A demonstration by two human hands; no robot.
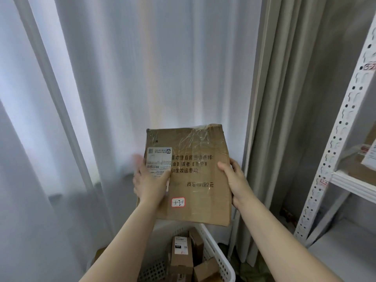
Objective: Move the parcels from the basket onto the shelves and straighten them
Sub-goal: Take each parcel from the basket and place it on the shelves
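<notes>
Your left hand [151,184] and right hand [236,180] clasped the parcel [195,169] by its side edges, face towards you, probably to read its sticker [178,202].

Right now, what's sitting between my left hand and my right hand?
The flat cardboard parcel. In the head view your left hand grips its left edge, thumb on the shipping label, and your right hand grips its right edge.

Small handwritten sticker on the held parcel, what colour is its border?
Red, around white; head view shows the sticker on the parcel best.
</notes>
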